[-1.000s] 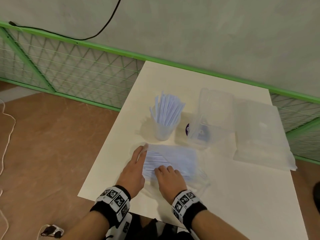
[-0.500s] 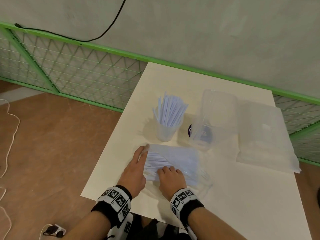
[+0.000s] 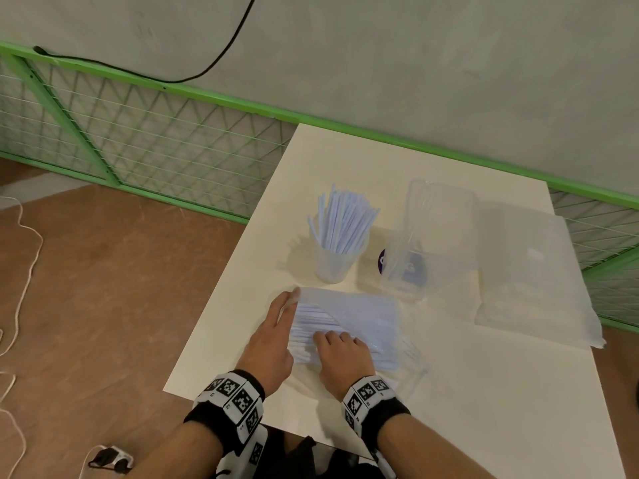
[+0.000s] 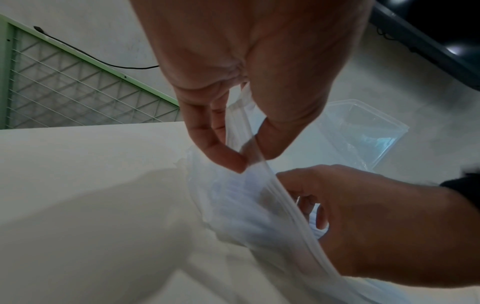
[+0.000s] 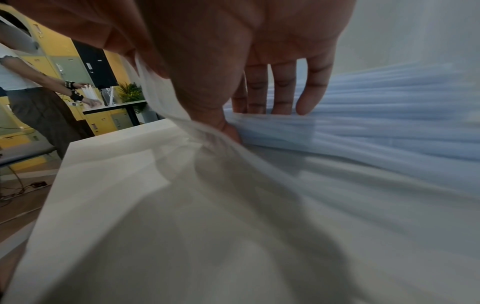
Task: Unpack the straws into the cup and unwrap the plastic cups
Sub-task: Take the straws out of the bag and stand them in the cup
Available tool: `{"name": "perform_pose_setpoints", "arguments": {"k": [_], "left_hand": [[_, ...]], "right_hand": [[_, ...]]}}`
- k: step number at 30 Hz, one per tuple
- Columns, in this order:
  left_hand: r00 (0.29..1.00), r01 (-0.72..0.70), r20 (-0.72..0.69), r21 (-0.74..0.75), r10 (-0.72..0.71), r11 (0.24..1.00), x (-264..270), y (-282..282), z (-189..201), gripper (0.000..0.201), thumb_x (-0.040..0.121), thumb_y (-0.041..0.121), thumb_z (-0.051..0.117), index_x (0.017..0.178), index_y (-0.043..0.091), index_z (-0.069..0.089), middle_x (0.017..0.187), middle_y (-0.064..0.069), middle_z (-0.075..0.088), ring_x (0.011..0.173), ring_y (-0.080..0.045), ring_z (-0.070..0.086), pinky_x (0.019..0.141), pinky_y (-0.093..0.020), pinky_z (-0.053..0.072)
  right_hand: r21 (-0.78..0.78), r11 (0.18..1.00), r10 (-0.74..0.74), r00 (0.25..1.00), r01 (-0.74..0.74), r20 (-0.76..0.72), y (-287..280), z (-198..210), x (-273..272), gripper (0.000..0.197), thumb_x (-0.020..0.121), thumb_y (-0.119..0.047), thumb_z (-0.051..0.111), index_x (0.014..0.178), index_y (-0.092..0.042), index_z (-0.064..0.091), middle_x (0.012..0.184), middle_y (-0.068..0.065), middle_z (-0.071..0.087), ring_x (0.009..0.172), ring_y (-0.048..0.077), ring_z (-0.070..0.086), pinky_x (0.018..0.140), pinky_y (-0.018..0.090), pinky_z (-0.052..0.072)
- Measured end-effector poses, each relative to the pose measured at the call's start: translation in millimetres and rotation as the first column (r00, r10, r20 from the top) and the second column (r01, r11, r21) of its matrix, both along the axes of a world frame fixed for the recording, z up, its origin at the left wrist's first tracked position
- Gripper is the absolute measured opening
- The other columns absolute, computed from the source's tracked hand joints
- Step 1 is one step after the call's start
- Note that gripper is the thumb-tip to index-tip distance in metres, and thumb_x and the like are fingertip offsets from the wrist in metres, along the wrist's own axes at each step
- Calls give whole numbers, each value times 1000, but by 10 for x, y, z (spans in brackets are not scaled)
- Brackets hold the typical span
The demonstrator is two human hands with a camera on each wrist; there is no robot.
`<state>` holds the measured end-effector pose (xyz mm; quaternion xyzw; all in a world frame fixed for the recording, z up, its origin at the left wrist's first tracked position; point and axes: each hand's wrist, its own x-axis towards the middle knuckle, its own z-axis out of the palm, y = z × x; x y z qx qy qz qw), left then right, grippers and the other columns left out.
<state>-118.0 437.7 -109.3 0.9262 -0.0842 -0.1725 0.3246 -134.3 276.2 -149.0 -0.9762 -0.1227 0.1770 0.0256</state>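
Observation:
A clear bag of pale blue straws (image 3: 366,312) lies near the front of the white table (image 3: 449,392). My left hand (image 3: 288,304) pinches the bag's open edge (image 4: 262,170) between thumb and fingers and lifts it. My right hand (image 3: 332,337) reaches into the mouth of the bag. It grips a bunch of straws (image 5: 389,113), fingers on top and thumb beneath. Just behind the bag stands a clear cup (image 3: 332,267) holding several upright straws (image 3: 342,219). To its right is a clear plastic pack (image 3: 435,229) with a purple label; what it holds is unclear.
A flat translucent plastic bag (image 3: 532,271) lies at the table's right side. A green mesh fence (image 3: 138,143) and a wall run behind the table. Cables lie on the brown floor (image 3: 103,288) to the left. Another person (image 5: 39,98) works at a far table.
Both hands keep their places at the bag's mouth. Only the head view has shifted slightly.

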Motion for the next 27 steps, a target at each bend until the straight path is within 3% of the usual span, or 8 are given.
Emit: {"name": "perform_pose_setpoints", "arguments": {"k": [2, 5, 6, 9, 12, 16, 22, 27], "left_hand": [[1000, -7, 2, 2, 7, 1000, 3, -2, 2, 106, 76, -11, 54, 154, 36, 2, 156, 22, -3, 89, -19, 58, 73, -23, 47], [1000, -7, 4, 4, 7, 1000, 10, -10, 12, 105, 76, -11, 54, 154, 36, 3, 156, 21, -2, 88, -19, 58, 70, -22, 44], [1000, -7, 1, 5, 7, 1000, 10, -11, 14, 105, 76, -11, 53, 154, 36, 3, 156, 21, -2, 86, -19, 57, 69, -22, 43], [1000, -10, -8, 12, 10, 1000, 10, -9, 12, 106, 76, -11, 54, 154, 37, 1, 158, 19, -2, 84, -15, 54, 67, -20, 41], [1000, -2, -9, 4, 2, 1000, 4, -15, 13, 106, 76, -11, 55, 154, 37, 2, 158, 19, -2, 84, -13, 53, 66, -19, 41], [1000, -3, -15, 1, 3, 1000, -7, -12, 21, 105, 76, -11, 55, 154, 36, 2, 157, 20, -3, 88, -15, 56, 67, -19, 41], [1000, 2, -16, -8, -2, 1000, -22, -1, 34, 103, 76, -12, 53, 155, 34, 4, 159, 19, -3, 88, -17, 56, 70, -19, 40], [1000, -4, -3, -8, 4, 1000, -14, 11, 40, 101, 76, -13, 53, 155, 31, 8, 160, 15, -1, 89, -19, 57, 68, -16, 36]], "right_hand": [[6, 1000, -6, 1000, 6, 0, 10, 23, 8, 39, 84, -8, 54, 123, -13, 55, 116, 7, 62, 105, 32, 60, 83, 43, 50], [-6, 1000, -29, 999, 29, -17, 28, 31, 22, 37, 49, -13, 82, 84, -17, 70, 80, 0, 66, 68, 23, 67, 51, 35, 52], [-10, 1000, -28, 1000, 28, 4, 21, 5, 25, 38, 45, -14, 84, 80, -17, 70, 78, -1, 66, 67, 22, 67, 49, 35, 52], [-13, 1000, -30, 997, 29, -74, 25, 41, 36, 34, 79, -13, 64, 113, -11, 62, 115, 6, 61, 106, 30, 60, 81, 43, 52], [-53, 999, 0, 999, -3, -50, 11, 24, 54, 41, 90, -18, 54, 130, -12, 50, 133, 7, 51, 122, 30, 49, 96, 43, 45], [-73, 997, 1, 998, -5, -61, 45, 20, 56, 44, 91, -21, 55, 133, -12, 46, 136, 8, 50, 124, 30, 47, 98, 43, 44], [-128, 989, 66, 994, -76, -83, 27, 30, 40, 34, 91, -18, 53, 124, -11, 55, 129, 10, 53, 122, 32, 47, 98, 43, 43], [86, 996, -26, 999, 29, -41, -73, 121, 17, 35, 91, -31, 50, 123, -17, 49, 116, 4, 64, 108, 27, 59, 86, 37, 49]]}}
